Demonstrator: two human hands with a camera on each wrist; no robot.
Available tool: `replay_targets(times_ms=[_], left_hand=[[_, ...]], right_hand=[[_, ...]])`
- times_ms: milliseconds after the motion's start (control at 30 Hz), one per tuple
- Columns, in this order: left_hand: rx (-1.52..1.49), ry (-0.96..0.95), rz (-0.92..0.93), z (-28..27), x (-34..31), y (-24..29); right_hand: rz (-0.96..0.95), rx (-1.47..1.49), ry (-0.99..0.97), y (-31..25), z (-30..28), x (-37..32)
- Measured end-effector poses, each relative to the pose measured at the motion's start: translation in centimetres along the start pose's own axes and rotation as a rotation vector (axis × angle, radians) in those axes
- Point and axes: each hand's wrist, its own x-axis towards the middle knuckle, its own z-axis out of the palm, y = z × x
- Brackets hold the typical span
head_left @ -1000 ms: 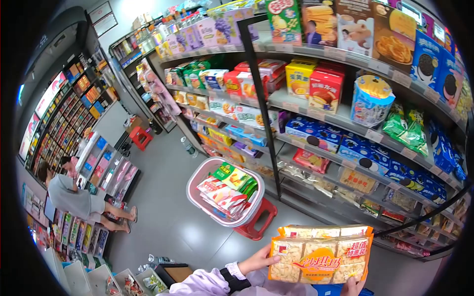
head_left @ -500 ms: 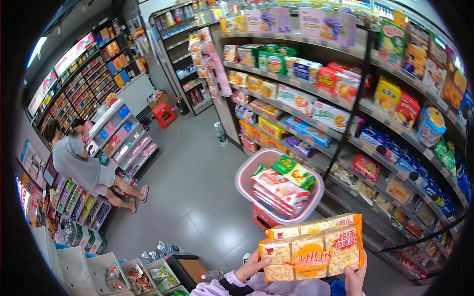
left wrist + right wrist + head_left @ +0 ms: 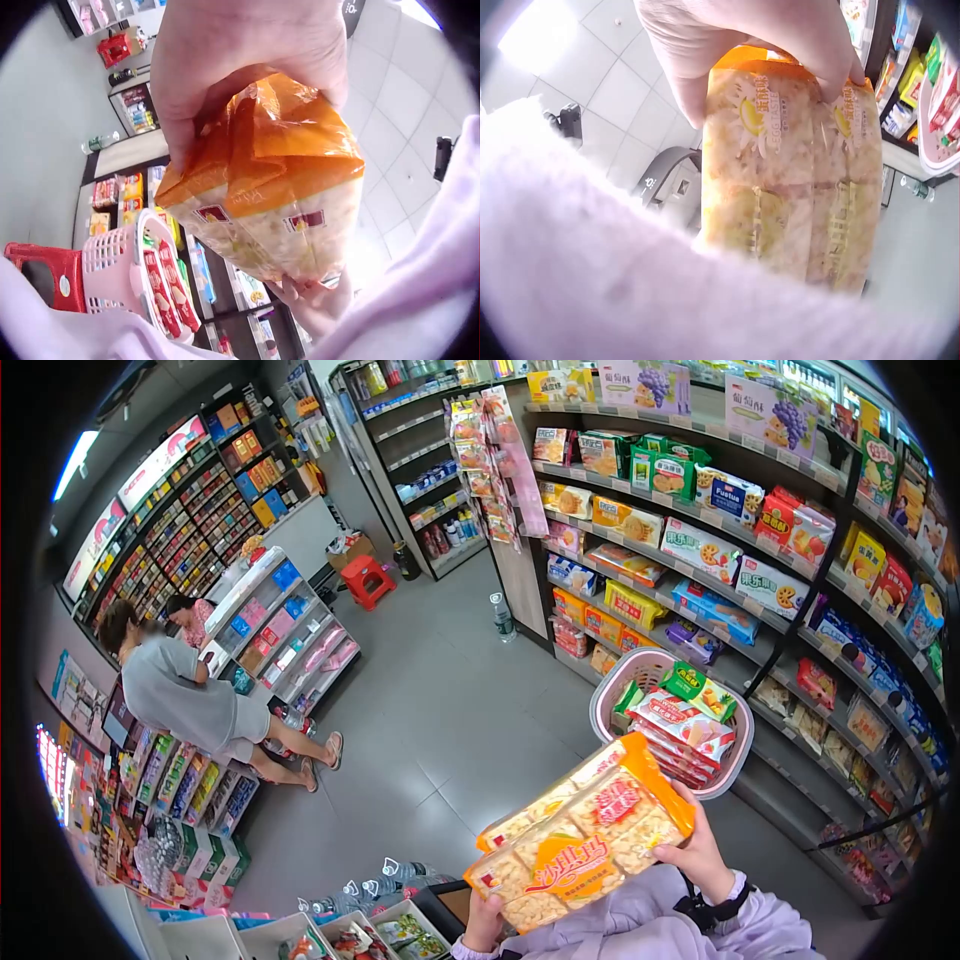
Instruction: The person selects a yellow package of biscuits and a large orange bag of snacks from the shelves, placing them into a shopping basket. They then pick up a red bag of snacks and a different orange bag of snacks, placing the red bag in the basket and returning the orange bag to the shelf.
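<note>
Both hands hold a large orange and clear snack package [image 3: 580, 840], tilted, its right end higher in the head view. The left hand [image 3: 483, 920] grips the lower left end; in the left wrist view that hand [image 3: 251, 52] has thumb and fingers around the orange end of the package [image 3: 277, 202]. The right hand [image 3: 705, 850] grips the opposite end, thumb on the front; in the right wrist view the hand [image 3: 757, 37] curls over the package's edge [image 3: 787, 165]. Just beyond the package stands a pink basket [image 3: 742, 755] holding red and green snack packs [image 3: 685, 725].
Curved shelves [image 3: 700, 510] of packaged snacks run along the right. A person in grey [image 3: 190, 695] stands at the left beside a display rack [image 3: 290, 630], another person behind it. A red stool [image 3: 367, 581] and a water bottle [image 3: 502, 618] are on the floor; bins [image 3: 270, 935] line the bottom.
The head view has swung left, so basket and shelves appear farther right. The package has tilted, its right end rising, and both hands have turned with it, still gripping.
</note>
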Motion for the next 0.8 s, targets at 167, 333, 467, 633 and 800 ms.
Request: replay_targets(times_ms=[167, 333, 467, 633, 800], left_hand=[[-0.049, 0.061, -0.016, -0.9, -0.3, 2.3], [0.012, 0.219, -0.066, -1.3, 2.6, 4.2], [0.003, 0.198, -0.090, -3.0, 7.7, 5.3], [0.110, 0.232, -0.134, -5.0, 17.9, 6.9], [-0.092, 0.180, -0.356, -9.0, 28.2, 7.7]], right_hand=[[0.102, -0.083, -0.142, 1.3, 2.6, 3.8], [0.154, -0.117, -0.172, 2.6, 4.1, 8.9], [0.145, -0.147, -0.172, 4.4, 4.6, 14.2], [0.146, -0.149, -0.134, 7.1, 4.0, 23.4], [0.210, -0.028, -0.030, 9.0, 3.7, 32.4]])
